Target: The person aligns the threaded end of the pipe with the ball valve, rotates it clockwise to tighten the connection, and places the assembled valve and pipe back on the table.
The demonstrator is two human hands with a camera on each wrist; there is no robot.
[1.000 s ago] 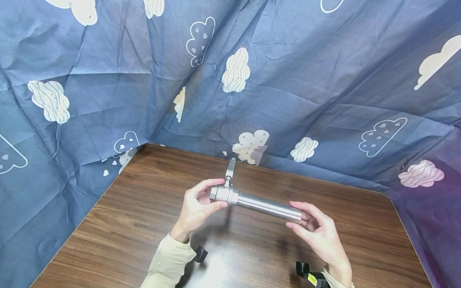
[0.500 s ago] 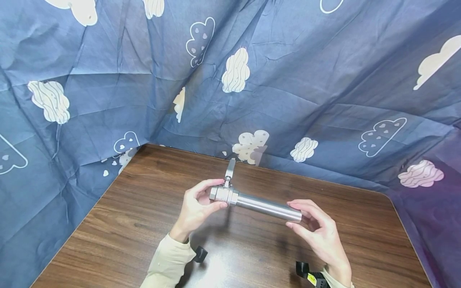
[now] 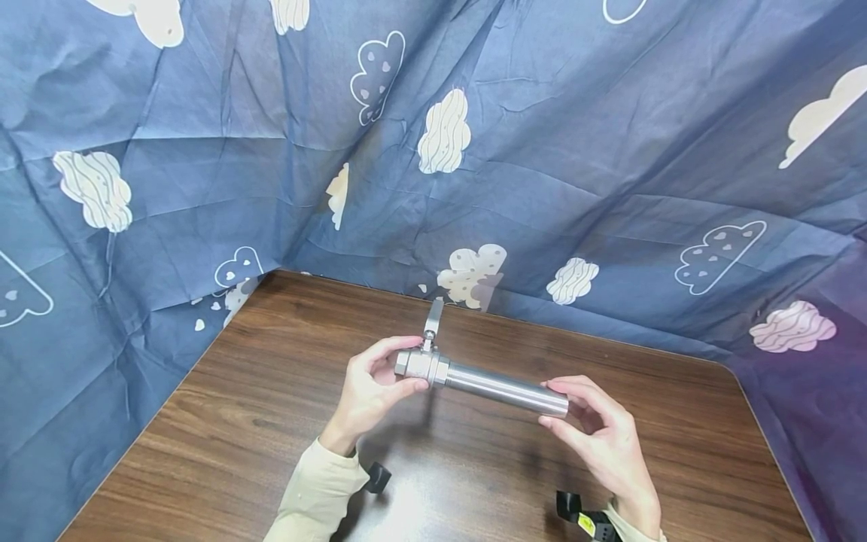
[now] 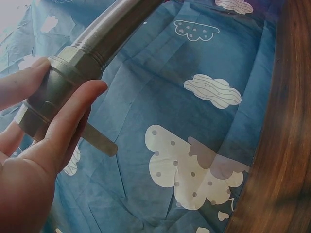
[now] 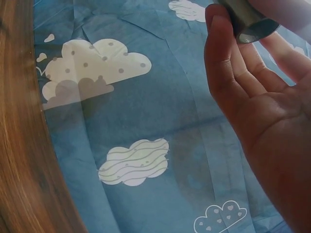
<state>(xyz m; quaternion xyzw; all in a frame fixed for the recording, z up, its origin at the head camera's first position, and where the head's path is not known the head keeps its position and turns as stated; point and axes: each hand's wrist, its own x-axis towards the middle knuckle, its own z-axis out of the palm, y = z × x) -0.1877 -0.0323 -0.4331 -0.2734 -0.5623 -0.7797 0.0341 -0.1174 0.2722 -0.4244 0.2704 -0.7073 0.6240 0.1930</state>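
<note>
Silvery metal makes up both held pieces, a valve (image 3: 421, 366) and a straight pipe (image 3: 504, 390); they meet end to end in one line above the brown wood-grain worktop (image 3: 271, 361), between its left and right edges, with the pipe's far end tilted toward the right edge. The left hand (image 3: 366, 391) grips the valve body, fingers on the side toward the far edge and thumb on the nearer side; the right hand (image 3: 606, 436) holds the pipe's other end between thumb and fingers, and the right wrist view shows that end hollow. A flat lever (image 3: 433, 320) rises from the valve just beside the left fingertips and points toward the worktop's far edge; in the left wrist view, fine ridges ring the joint where the pipe meets the valve's faceted collar.

A cream sleeve (image 3: 318, 485) covers the left forearm; a black device (image 3: 377, 478) sits by that wrist, and another black device (image 3: 596, 525), with a yellow label, is at the right wrist; a bright reflection lies on the worktop between them. Blue cloth (image 3: 542, 150) printed with pale clouds hangs behind the far edge and past both far corners, turning purple beyond the right edge.
</note>
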